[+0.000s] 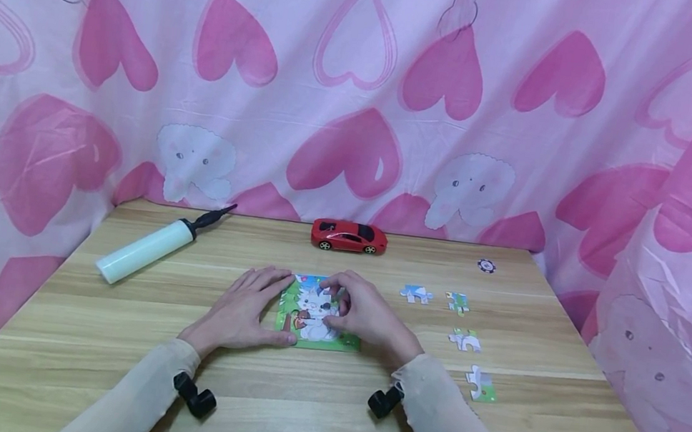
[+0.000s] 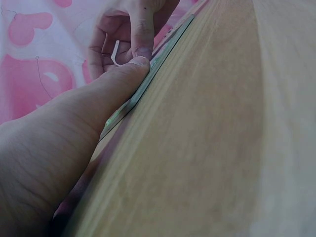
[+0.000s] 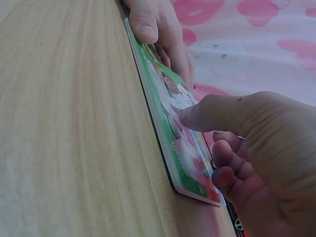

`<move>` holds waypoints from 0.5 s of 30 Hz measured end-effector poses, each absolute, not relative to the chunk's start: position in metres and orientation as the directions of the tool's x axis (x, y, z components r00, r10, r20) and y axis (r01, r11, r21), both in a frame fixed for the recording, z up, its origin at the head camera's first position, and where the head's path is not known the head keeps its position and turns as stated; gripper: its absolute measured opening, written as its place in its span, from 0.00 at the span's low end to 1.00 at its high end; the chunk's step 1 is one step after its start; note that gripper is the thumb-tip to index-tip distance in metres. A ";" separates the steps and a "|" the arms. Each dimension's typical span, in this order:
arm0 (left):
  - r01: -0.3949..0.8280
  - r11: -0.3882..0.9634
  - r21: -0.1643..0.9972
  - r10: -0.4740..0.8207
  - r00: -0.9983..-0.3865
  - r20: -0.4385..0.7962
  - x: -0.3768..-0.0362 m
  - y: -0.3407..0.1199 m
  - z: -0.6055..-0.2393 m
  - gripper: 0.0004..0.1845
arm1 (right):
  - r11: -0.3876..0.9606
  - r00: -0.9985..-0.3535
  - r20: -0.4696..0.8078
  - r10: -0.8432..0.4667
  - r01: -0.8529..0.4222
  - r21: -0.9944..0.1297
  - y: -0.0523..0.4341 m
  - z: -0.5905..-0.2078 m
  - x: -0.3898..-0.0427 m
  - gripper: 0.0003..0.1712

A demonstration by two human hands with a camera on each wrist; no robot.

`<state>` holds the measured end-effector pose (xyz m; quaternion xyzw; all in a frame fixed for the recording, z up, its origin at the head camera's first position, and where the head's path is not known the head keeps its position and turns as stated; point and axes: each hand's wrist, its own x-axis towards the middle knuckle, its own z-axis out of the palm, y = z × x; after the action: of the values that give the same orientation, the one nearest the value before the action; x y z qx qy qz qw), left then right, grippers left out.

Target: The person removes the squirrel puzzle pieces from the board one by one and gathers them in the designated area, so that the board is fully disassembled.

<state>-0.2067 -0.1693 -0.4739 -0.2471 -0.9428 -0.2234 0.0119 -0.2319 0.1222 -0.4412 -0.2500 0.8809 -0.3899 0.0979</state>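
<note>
A picture puzzle (image 1: 307, 344) with a green border and a white cartoon animal lies flat on the table. My left hand (image 1: 247, 308) rests along its left side, fingers stretched toward the top corner and thumb on the lower edge. Over the puzzle's right half, my right hand (image 1: 363, 312) pinches a puzzle piece (image 2: 116, 53) between thumb and fingers. Only a thin white edge of that piece shows in the left wrist view; the fingers hide much of it. In the right wrist view, the right thumb (image 3: 197, 114) points down at the puzzle's picture.
To the right lie several loose puzzle pieces (image 1: 465, 340). A round patterned chip (image 1: 487, 266) sits at the back right. A red toy car (image 1: 348, 236) stands at the back edge, and a pale hand pump (image 1: 147, 251) with a black nozzle lies at the left. Pink heart-print curtains (image 1: 347, 151) enclose the table.
</note>
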 end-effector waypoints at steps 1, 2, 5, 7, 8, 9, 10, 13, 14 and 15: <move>0.471 0.778 0.415 0.460 -0.878 0.133 -0.207 -0.169 -0.474 0.66 | 0.574 -0.857 0.023 -0.515 -0.365 -0.733 0.122 -0.441 -0.232 0.34; 0.471 0.779 0.415 0.460 -0.878 0.133 -0.207 -0.169 -0.474 0.66 | 0.575 -0.857 0.024 -0.514 -0.366 -0.731 0.122 -0.441 -0.232 0.34; 0.472 0.779 0.413 0.461 -0.877 0.134 -0.206 -0.169 -0.474 0.66 | 0.580 -0.858 0.026 -0.514 -0.369 -0.726 0.122 -0.441 -0.231 0.35; 0.472 0.779 0.414 0.460 -0.878 0.134 -0.206 -0.169 -0.474 0.66 | 0.583 -0.859 0.023 -0.512 -0.367 -0.725 0.122 -0.441 -0.231 0.35; 0.471 0.779 0.414 0.460 -0.878 0.133 -0.206 -0.169 -0.474 0.66 | 0.584 -0.859 0.021 -0.511 -0.365 -0.725 0.122 -0.441 -0.231 0.35; 0.471 0.779 0.414 0.460 -0.878 0.133 -0.206 -0.169 -0.474 0.66 | 0.586 -0.860 0.019 -0.510 -0.364 -0.724 0.122 -0.440 -0.231 0.35; 0.471 0.779 0.415 0.460 -0.878 0.133 -0.206 -0.169 -0.474 0.66 | 0.588 -0.861 0.019 -0.509 -0.363 -0.723 0.122 -0.440 -0.231 0.35; 0.470 0.780 0.413 0.459 -0.879 0.132 -0.206 -0.169 -0.474 0.65 | 0.594 -0.864 0.020 -0.504 -0.363 -0.718 0.122 -0.439 -0.231 0.35; 0.469 0.781 0.413 0.459 -0.879 0.131 -0.206 -0.169 -0.473 0.65 | 0.593 -0.863 0.022 -0.505 -0.366 -0.717 0.123 -0.438 -0.231 0.35; 0.468 0.781 0.412 0.458 -0.879 0.131 -0.206 -0.169 -0.473 0.65 | 0.594 -0.862 0.025 -0.507 -0.370 -0.714 0.123 -0.438 -0.231 0.35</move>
<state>-0.2065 -0.1688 -0.4734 -0.2453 -0.9437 -0.2215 0.0120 -0.2315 0.1230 -0.4383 -0.2469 0.8881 -0.3771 0.0905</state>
